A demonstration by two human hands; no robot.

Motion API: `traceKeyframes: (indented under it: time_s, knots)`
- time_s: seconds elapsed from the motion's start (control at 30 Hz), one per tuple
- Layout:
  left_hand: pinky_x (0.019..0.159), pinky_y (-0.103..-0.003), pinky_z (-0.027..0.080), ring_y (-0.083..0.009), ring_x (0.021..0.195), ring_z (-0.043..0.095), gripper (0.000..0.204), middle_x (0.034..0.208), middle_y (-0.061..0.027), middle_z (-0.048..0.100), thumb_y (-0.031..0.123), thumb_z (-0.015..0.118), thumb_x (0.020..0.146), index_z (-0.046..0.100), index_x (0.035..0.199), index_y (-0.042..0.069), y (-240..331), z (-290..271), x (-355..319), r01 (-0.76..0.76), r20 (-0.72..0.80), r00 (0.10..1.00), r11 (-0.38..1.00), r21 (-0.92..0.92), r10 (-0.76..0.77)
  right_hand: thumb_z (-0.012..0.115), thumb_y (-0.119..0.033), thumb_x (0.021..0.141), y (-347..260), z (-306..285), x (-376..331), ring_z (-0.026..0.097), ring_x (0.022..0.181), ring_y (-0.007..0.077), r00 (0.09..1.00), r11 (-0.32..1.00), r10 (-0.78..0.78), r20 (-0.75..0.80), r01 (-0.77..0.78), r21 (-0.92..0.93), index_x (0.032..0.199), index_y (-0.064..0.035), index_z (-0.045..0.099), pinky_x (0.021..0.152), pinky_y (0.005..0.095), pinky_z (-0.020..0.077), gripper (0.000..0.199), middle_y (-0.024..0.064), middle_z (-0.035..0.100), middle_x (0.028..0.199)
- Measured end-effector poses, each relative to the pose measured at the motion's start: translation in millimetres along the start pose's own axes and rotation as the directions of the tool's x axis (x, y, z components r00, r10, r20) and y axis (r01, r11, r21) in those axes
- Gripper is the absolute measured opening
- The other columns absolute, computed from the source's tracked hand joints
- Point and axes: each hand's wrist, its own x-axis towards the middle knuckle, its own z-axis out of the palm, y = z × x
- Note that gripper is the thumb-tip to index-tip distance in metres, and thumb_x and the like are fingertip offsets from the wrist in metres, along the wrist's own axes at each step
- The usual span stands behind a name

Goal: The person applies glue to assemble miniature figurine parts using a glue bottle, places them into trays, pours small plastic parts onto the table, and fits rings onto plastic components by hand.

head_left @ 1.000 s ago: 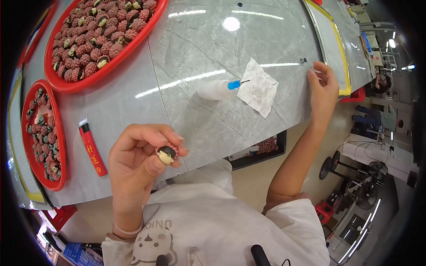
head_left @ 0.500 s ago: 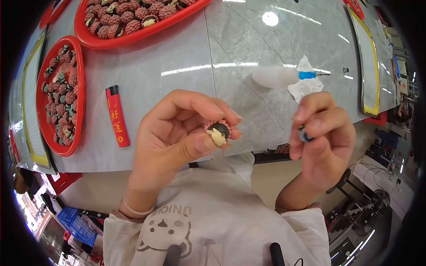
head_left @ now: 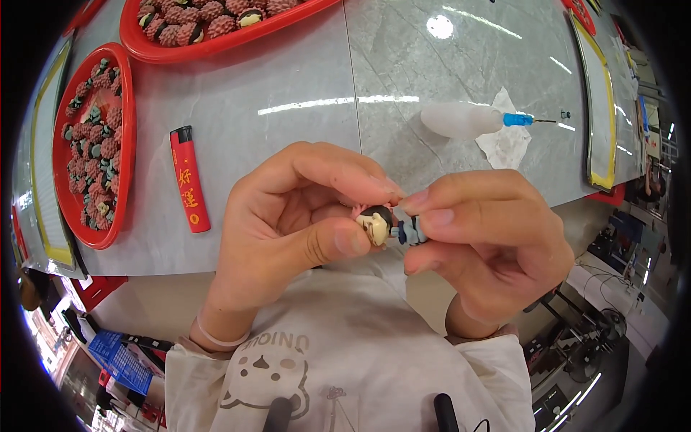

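Left tray: a red oval tray (head_left: 127,144) lay at the table's left edge, filled with small pinkish, scaly-looking figurine heads, some dark-topped.
Upper tray: a second red tray (head_left: 216,49) ran along the top, holding more of the same pieces.
Lighter: a red lighter (head_left: 188,178) lay flat on the grey marbled table (head_left: 302,86), just right of the left tray and apart from it.
Left hand: the left hand (head_left: 288,223) was curled, its thumb and fingers pinched shut on a small figurine head (head_left: 376,223) with a pale face and dark hair, held above the table's near edge, in front of the person's chest.
Right hand: the right hand (head_left: 489,245) was closed, thumb and forefinger gripping a tiny grey-blue part (head_left: 412,232) pressed against the head.
Glue bottle: a whitish squeeze bottle (head_left: 461,119) with a blue needle tip lay on its side beyond the hands, its tip over a crumpled white tissue (head_left: 509,141).
Far right: a yellow-rimmed tray (head_left: 594,108) sat at the table's right end.
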Motion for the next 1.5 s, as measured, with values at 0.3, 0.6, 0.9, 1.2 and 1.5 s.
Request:
traceKeyframes:
  time_s: [0.3,0.6,0.9,1.2,1.5]
  knots:
    - [0.072,-0.023,0.046,-0.0144,0.079,0.057,0.033,0.086,-0.0086,0.053,0.024,0.072,0.069,0.053,0.087,0.004,-1.7,-0.9,-1.1,-0.014,-0.062,0.998,0.997,0.070,0.018,0.072,-0.002,0.064,-7.1,7.4,-2.7,0.060,0.065,0.0193,0.998,0.968,-0.053,-0.030,0.044,-0.246,0.086,0.0006,0.056,0.052,0.0215,0.0475,0.027,0.0173,0.059,0.081]
    - [0.071,-0.023,0.050,-0.0168,0.078,0.060,0.031,0.083,-0.0093,0.054,0.015,0.074,0.063,0.054,0.083,0.002,-9.4,-2.3,-2.5,-0.099,-0.035,0.994,0.994,0.048,0.100,0.073,-0.004,0.063,-9.6,10.7,-7.1,0.059,0.062,0.0182,0.998,0.947,-0.059,-0.034,0.045,-0.318,0.086,-0.0004,0.054,0.051,0.0224,0.0479,0.030,0.0160,0.058,0.080]
    - [0.070,-0.024,0.049,-0.0173,0.079,0.060,0.028,0.085,-0.0119,0.056,0.009,0.074,0.063,0.057,0.084,-0.001,-4.7,-7.7,-0.4,-0.127,-0.002,0.992,0.979,0.158,0.129,0.072,0.000,0.063,-7.4,18.4,-8.4,0.058,0.062,0.0176,0.995,0.945,-0.038,-0.096,0.004,-0.327,0.084,-0.0005,0.055,0.049,0.0228,0.0476,0.028,0.0154,0.058,0.078]
    - [0.070,-0.029,0.044,-0.0183,0.085,0.053,0.033,0.098,-0.0134,0.053,-0.004,0.067,0.069,0.054,0.099,-0.005,7.4,-4.1,-13.5,-0.101,0.050,0.993,0.993,-0.060,0.104,0.053,-0.031,0.084,7.5,27.7,-24.2,0.049,0.075,0.0223,0.946,0.778,-0.324,0.005,0.269,-0.568,0.094,-0.0022,0.056,0.060,0.0292,0.0415,0.031,0.0189,0.049,0.094]
    - [0.105,-0.033,0.011,-0.0238,0.129,0.019,0.060,0.135,-0.0136,0.029,0.014,0.048,0.076,0.028,0.130,-0.002,121.3,-90.9,-81.6,0.167,-0.258,0.697,0.198,0.966,0.669,0.045,-0.034,0.088,10.0,11.0,-25.2,0.047,0.082,0.0232,0.988,0.875,-0.134,-0.074,0.083,-0.476,0.097,0.0022,0.054,0.071,0.0318,0.0381,0.039,0.0169,0.049,0.093]
